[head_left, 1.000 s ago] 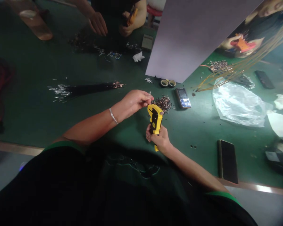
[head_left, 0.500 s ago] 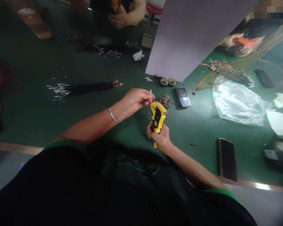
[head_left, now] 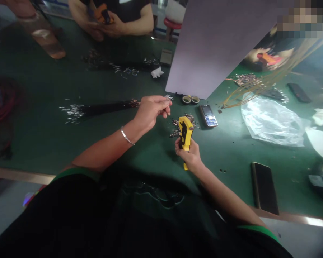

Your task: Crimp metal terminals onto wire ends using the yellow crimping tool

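Observation:
My right hand (head_left: 191, 154) is wrapped round the grip of a yellow and black wire stripper (head_left: 186, 132), its head pointing away from me. Behind that head lies a small heap of short wire pieces (head_left: 174, 133) with coppery and silvery ends, partly covered by the tool. To the left, my left hand (head_left: 152, 111) is raised with thumb and fingers pinched together, apart from the tool. What sits between its fingertips is too small to make out. Beyond the left hand stretches a bundle of black wires (head_left: 104, 106) with silvery left ends; the hand overlaps its coppery right end.
Two tape rolls (head_left: 190, 100) and a keypad phone (head_left: 208, 115) lie beyond the heap. A large pale panel (head_left: 212, 46) stands behind them. Rightward are a clear plastic bag (head_left: 274, 120) and a dark smartphone (head_left: 265, 188). Across the table, a person holds an orange tool (head_left: 102, 14).
My left hand has drawn away from the stripper's head, slightly left. The stripper in my right hand has shifted a little right. The pale tip earlier showing at my left fingertips is no longer visible.

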